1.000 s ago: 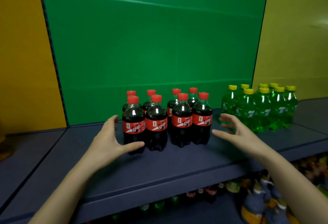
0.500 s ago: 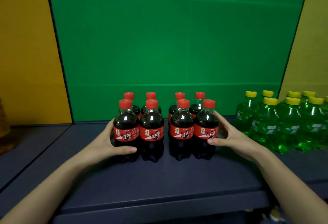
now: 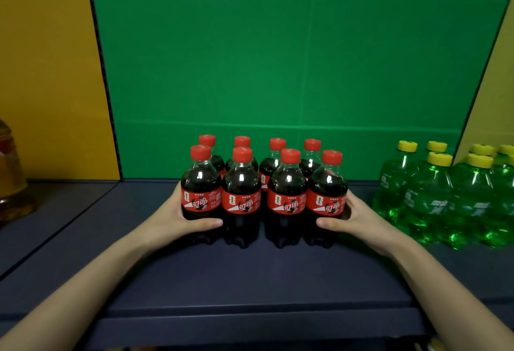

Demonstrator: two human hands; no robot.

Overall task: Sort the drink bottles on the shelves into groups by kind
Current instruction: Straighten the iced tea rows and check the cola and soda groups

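The eight cola bottles (image 3: pixel 264 197) are standing bunched on the shelf (image 3: pixel 250 275) between the left hand (image 3: pixel 175 218) and right hand (image 3: pixel 361 221), fingers (image 3: pixel 207 222) curling round the outermost ones, seemingly grouped like the green bottles (image 3: pixel 445 200) sitting apart beyond the right fingers, with bare room lying open outside the left fingers.

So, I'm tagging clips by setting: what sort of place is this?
Probably a mock shop shelf: cola bottles and green soda bottles grouped on a dark shelf against coloured backdrop panels.
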